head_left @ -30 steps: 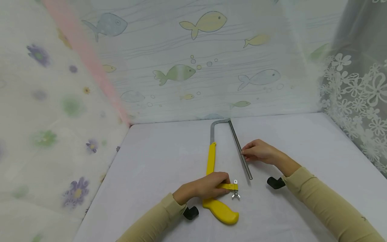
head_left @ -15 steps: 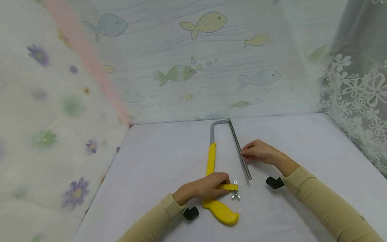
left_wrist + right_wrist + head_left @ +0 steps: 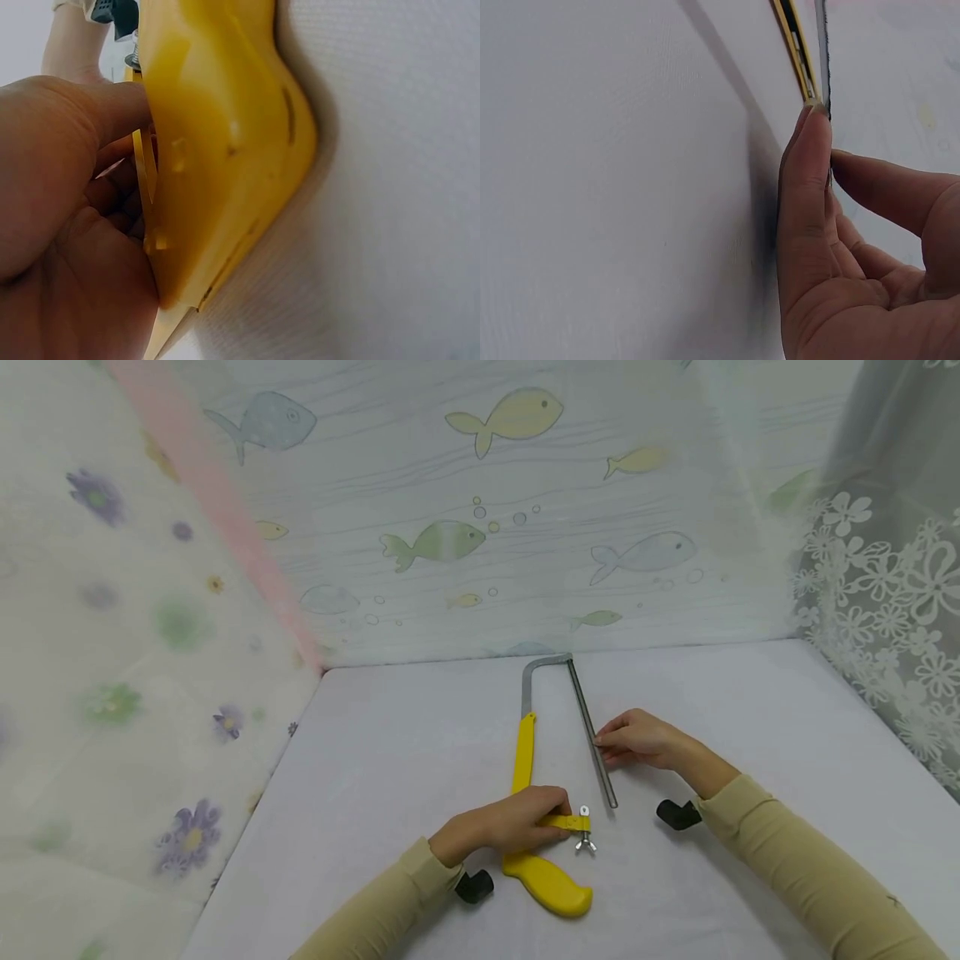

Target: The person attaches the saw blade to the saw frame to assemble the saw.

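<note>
A hacksaw with a yellow frame lies on the white cloth, its grey bent end pointing away. My left hand grips the frame just above the yellow handle; in the left wrist view, yellow plastic hides some of the fingers. To the right of that hand sticks out a blade mount with a wing nut. The grey saw blade meets the frame at its far end, while its near end is loose, slightly right of the mount. Between thumb and fingers my right hand pinches the blade around its middle.
A white cloth covers the table. Fish-patterned sheeting stands behind it, with a flowered sheet at the left and a lacy grey curtain at the right. A black wrist-worn piece shows below the right cuff.
My right hand has shifted slightly left, swinging the blade's loose near end left, closer to the wing nut mount. The left hand and the frame have stayed put.
</note>
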Motion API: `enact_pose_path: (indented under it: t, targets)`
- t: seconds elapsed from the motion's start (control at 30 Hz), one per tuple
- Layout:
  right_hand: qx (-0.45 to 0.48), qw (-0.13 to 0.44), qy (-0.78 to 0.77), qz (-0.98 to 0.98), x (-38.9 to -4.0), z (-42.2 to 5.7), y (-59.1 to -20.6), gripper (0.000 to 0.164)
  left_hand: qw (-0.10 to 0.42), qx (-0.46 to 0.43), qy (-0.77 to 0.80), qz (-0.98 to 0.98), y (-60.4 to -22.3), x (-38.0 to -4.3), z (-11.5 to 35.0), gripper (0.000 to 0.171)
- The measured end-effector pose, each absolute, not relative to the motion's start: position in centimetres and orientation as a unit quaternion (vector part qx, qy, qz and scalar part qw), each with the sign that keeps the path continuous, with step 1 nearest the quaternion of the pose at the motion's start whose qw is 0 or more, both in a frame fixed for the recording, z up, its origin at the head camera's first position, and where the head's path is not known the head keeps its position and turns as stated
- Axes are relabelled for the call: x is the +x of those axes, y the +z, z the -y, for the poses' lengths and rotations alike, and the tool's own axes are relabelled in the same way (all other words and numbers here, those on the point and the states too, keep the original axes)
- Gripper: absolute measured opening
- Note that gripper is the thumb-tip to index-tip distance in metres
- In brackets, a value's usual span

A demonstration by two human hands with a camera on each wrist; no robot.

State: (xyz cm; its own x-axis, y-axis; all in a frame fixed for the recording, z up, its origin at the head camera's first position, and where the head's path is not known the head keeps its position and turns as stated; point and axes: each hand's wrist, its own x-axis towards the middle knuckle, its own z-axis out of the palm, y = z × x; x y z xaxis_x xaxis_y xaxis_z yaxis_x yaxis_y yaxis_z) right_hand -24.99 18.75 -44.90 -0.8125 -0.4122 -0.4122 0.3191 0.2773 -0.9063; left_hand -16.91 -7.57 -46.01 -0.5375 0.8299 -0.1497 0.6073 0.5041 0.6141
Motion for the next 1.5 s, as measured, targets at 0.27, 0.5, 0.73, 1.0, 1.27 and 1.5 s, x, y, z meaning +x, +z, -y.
enact_pose_path:
  t: [0.27,0.5,0.73,1.0,1.27,1.5]
  targets:
    - [-0.025,0.328,-0.615,-0.717,-24.8,-18.0,-44.7,0.039,0.229,0.424,0.252,-0.839,-45.8,-16.9,7.6,0.011]
    - [-0.021,0.339,-0.629,-0.700,-25.2,-17.6,-44.5,0.041,0.224,0.430,0.254,-0.837,-45.6,-17.5,7.6,0.010]
    - [-0.021,0.345,-0.632,-0.694,-25.2,-17.1,-44.6,0.039,0.224,0.433,0.264,-0.832,-45.5,-17.5,7.6,0.010]
    - [-0.023,0.358,-0.622,-0.696,-25.0,-16.7,-44.8,0.036,0.220,0.438,0.262,-0.831,-45.8,-17.3,7.6,0.010]
    - [-0.035,0.356,-0.614,-0.703,-25.1,-16.7,-44.7,0.030,0.224,0.430,0.272,-0.831,-46.0,-17.5,7.6,0.011]
    - [-0.037,0.351,-0.610,-0.709,-24.9,-16.7,-44.8,0.032,0.228,0.426,0.274,-0.832,-46.1,-17.4,7.6,0.011]
